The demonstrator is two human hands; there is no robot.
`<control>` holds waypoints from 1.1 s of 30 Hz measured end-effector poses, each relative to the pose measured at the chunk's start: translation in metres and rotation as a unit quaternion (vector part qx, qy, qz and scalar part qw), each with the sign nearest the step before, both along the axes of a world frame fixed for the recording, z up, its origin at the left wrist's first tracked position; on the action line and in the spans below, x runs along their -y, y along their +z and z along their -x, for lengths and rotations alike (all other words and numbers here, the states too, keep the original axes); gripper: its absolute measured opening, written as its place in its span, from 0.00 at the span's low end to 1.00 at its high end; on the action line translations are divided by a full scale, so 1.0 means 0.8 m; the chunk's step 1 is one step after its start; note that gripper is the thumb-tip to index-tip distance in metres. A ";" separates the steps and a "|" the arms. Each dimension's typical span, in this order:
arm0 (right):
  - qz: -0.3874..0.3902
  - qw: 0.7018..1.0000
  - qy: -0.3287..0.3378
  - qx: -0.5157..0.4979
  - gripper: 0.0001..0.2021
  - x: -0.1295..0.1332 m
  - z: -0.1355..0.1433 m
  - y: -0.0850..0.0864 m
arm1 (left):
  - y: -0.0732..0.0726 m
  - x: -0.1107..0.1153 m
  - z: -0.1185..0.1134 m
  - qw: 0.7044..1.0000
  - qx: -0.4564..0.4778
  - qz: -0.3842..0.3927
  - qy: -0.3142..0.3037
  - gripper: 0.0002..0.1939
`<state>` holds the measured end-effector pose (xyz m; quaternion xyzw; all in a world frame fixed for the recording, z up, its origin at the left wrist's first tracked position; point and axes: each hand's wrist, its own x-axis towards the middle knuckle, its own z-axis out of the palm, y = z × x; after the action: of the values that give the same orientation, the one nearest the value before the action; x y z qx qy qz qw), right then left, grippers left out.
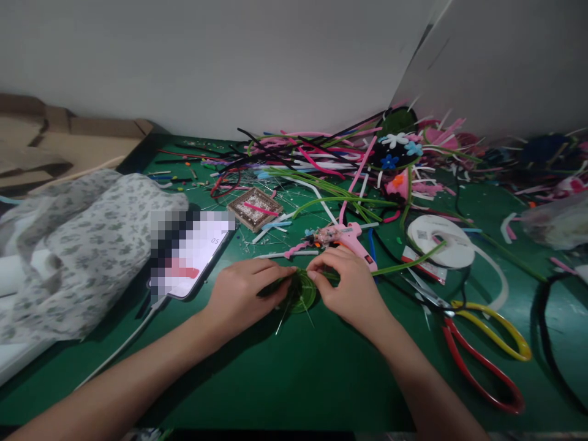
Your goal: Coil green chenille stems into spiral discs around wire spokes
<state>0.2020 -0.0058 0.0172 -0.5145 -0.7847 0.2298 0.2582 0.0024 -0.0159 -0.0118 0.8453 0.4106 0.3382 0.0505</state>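
A round green coil, seemingly wound from pipe cleaner, is between my hands just above or on the green table. Thumb and fingers of my left hand pinch its left upper edge. My right hand pinches a green pipe cleaner at the coil's upper right; its free end runs out to the right. Thin straight wires or pins poke out below the coil. Just beyond my right hand lies a pink glue gun. My fingertips partly hide the coil.
Red-and-yellow-handled scissors and a white spool lie at right. A phone with a white cable and a patterned cloth are at left. Behind are a small square tray, heaped pipe cleaners and cardboard.
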 end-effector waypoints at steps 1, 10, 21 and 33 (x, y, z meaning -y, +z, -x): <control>-0.001 1.000 0.000 0.001 0.06 0.000 0.000 0.000 | 0.000 0.000 0.000 1.000 0.001 0.000 -0.001 0.08; -0.014 1.000 0.006 0.005 0.06 0.002 0.003 -0.003 | -0.002 0.000 0.000 1.000 -0.003 -0.005 -0.006 0.09; -0.010 1.000 0.000 0.007 0.05 0.003 0.004 -0.001 | -0.004 -0.001 0.000 1.000 -0.003 -0.016 -0.007 0.08; 0.065 0.998 -0.010 -0.002 0.03 0.001 -0.006 0.004 | -0.005 -0.001 0.001 1.000 -0.003 -0.005 -0.007 0.09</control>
<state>0.2069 -0.0063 0.0203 -0.5372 -0.7626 0.2787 0.2283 0.0020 -0.0150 -0.0154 0.8493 0.4035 0.3371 0.0469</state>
